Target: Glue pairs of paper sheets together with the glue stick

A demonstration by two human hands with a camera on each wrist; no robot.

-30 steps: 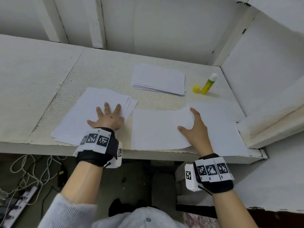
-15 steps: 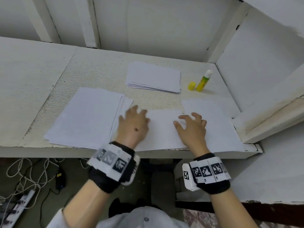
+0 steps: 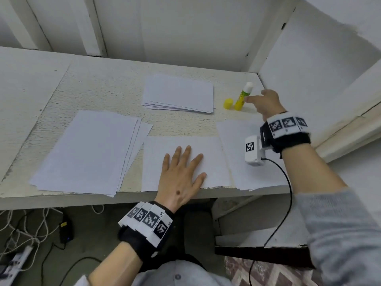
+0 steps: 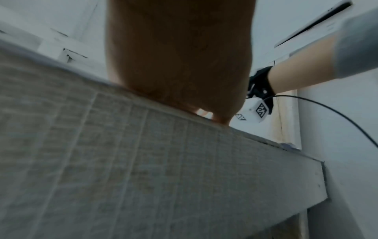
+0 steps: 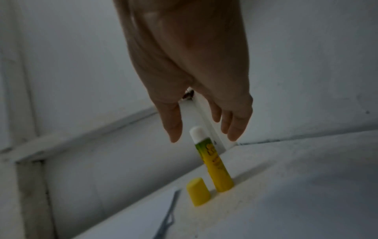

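Yellow glue stick [image 5: 213, 161] stands uncapped; the open, empty right hand [image 3: 266, 103] could topple it, while the flat left hand [image 3: 181, 174] pins the sheet [image 3: 210, 153].

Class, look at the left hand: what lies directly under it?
The left hand lies flat on a single white sheet, on the desk at its front edge. Whatever the palm covers is hidden.

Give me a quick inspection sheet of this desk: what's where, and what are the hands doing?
Surface: white worn desk.
Job's things: glue stick upright, uncapped; yellow cap beside it; single sheet near the front edge; paper stacks left, back, right.
Clutter: nothing seen.
Hands: left hand flat on the single sheet; right hand open, reaching the glue stick, not gripping.
Cables: wrist camera cable; floor wires.
Surroundings: white walls.
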